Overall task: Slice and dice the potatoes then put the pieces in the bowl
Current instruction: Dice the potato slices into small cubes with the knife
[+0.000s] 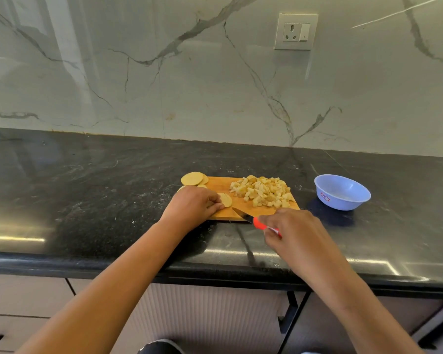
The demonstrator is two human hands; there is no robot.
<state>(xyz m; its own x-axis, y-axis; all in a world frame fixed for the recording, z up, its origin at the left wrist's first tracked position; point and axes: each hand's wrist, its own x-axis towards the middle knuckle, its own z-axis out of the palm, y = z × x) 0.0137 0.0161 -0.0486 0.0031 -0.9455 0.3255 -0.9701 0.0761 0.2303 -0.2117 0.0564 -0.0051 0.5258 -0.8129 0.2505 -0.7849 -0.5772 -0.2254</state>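
A wooden cutting board [223,183] lies on the black counter. On its right side sits a heap of diced potato [264,191]. Round potato slices [193,178] rest at the board's far left corner. My left hand [192,206] pinches another small stack of potato slices [226,199] near the middle of the board. My right hand [292,229] grips a knife by its red handle [260,223]; the blade [242,214] points left toward the held slices, just above the board's near edge. A light blue bowl [342,192] stands right of the board and looks empty.
The black stone counter [100,190] runs wide to the left and right. A marble wall with a power socket [296,31] stands behind it. Cabinet fronts with dark handles [288,318] lie below the counter edge.
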